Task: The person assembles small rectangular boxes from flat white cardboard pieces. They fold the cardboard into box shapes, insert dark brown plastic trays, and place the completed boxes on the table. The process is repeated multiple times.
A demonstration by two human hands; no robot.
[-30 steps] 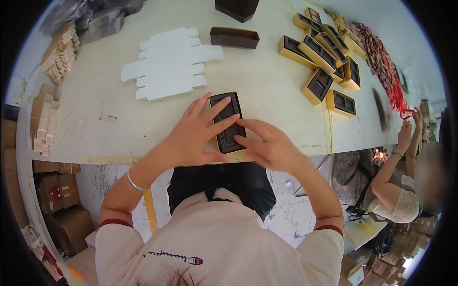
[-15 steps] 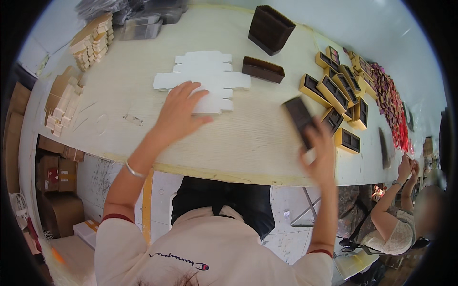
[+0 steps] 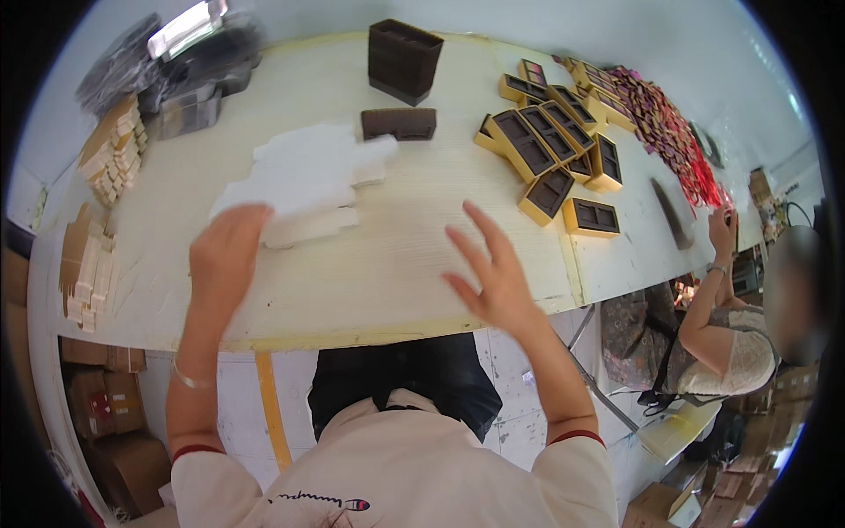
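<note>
My left hand is closed, pinching the near left edge of a flat white box blank. Motion blurs that blank, which lies at a slant over a stack of more white blanks. With fingers spread and nothing in them, my right hand hovers over the table to the right of the stack. Beyond that hand lies a loose heap of yellow boxes with dark brown divided trays in them. One such box sits by itself at the heap's near side.
Dark brown stacked trays stand behind the blanks, a tall stack and a low row. Bundles of folded cardboard line the left edge, near clear plastic containers. Wrapped red-purple pieces lie far right, near another person.
The dark tray has left my right hand, which moved left and opened; the heap has another filled box on top. My left hand has closed on the top blank and shifted it.
</note>
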